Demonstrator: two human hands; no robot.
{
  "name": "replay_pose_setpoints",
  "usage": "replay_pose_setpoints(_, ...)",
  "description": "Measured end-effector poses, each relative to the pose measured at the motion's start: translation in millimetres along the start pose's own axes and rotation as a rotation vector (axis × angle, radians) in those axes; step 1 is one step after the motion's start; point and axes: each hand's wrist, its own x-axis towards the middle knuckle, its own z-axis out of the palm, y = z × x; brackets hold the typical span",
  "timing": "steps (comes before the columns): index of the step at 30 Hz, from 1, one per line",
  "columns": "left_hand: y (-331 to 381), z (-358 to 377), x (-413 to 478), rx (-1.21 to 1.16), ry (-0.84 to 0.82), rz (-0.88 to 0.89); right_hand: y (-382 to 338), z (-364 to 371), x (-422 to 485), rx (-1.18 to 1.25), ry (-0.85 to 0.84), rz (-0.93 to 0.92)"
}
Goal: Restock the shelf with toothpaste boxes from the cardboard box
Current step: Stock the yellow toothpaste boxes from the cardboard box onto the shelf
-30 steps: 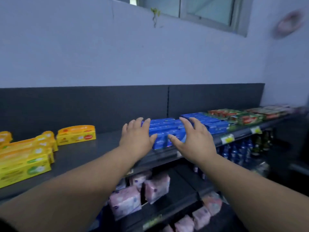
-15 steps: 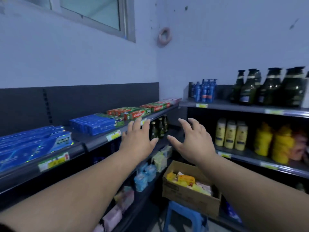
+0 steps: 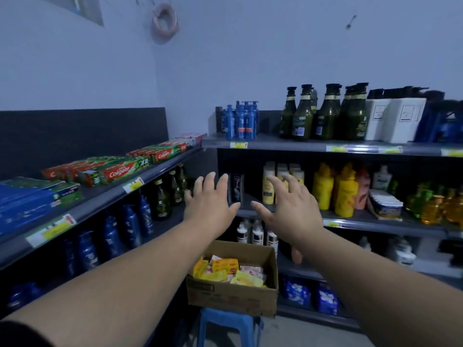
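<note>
Hands hover spread, empty (left hand (image 3: pixel 210 197), right hand (image 3: pixel 292 205)); better lower both toward 6 o'clock into cardboard box (image 3: pixel 233 295), gripping toothpaste boxes (image 3: pixel 225 265) flat.

Left hand (image 3: pixel 210 200) and right hand (image 3: pixel 292 205) both bare. Left forearm (image 3: pixel 125 284) bare from wrist up to a dark sleeve (image 3: pixel 17 335), black or near it, plain, its edge showing only at the bottom-left corner; fabric too dim to tell. Right forearm (image 3: pixel 363 279) bare all the way to the frame edge. Nails too small to make out.
</note>
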Motion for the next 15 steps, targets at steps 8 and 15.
replay_pose_setpoints(8,-37.8,54.3,110.7,-0.039,-0.027,0.059,-15.5,62.9,92.3,-0.087,0.013,0.083)
replay_pose_setpoints(15,-66.5,118.3,180.8,-0.026,-0.084,0.088,6.4,129.1,145.1,-0.107,-0.060,0.158)
